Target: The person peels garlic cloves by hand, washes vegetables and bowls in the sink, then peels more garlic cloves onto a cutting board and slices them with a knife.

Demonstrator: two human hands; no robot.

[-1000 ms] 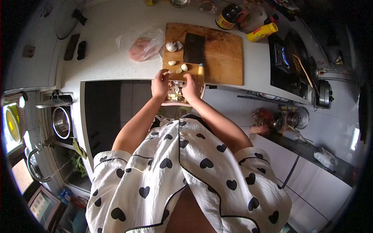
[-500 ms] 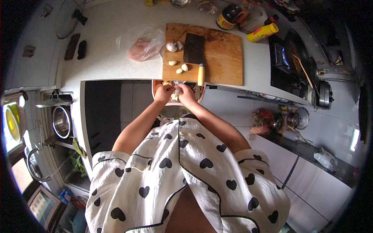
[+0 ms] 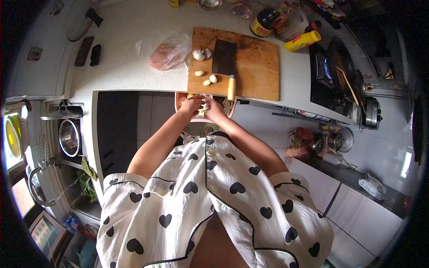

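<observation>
Over an orange-rimmed bin (image 3: 177,107) below the counter edge, my two hands meet with fingers closed. My left hand (image 3: 192,105) pinches toward my right hand (image 3: 215,110), and something small and pale lies between their fingertips, too small to make out. Whitish scraps show in the bin beneath. On the wooden cutting board (image 3: 259,67) ahead lie a garlic bulb (image 3: 198,55), several peeled garlic cloves (image 3: 213,78) and a cleaver (image 3: 224,57), whose pale handle (image 3: 231,87) juts past the board toward me.
Left of the board, a plastic bag (image 3: 166,54) holds pink meat. A yellow bottle (image 3: 302,41) and a dark jar (image 3: 263,21) stand at the back right. Farther right, a wok (image 3: 342,62) sits over a lit blue flame. A sink with a metal pot (image 3: 70,137) is at left.
My left hand has shifted slightly right, nearer my right hand, and its fingers now reach over the middle of the bin. The cloves, board and cleaver lie as before.
</observation>
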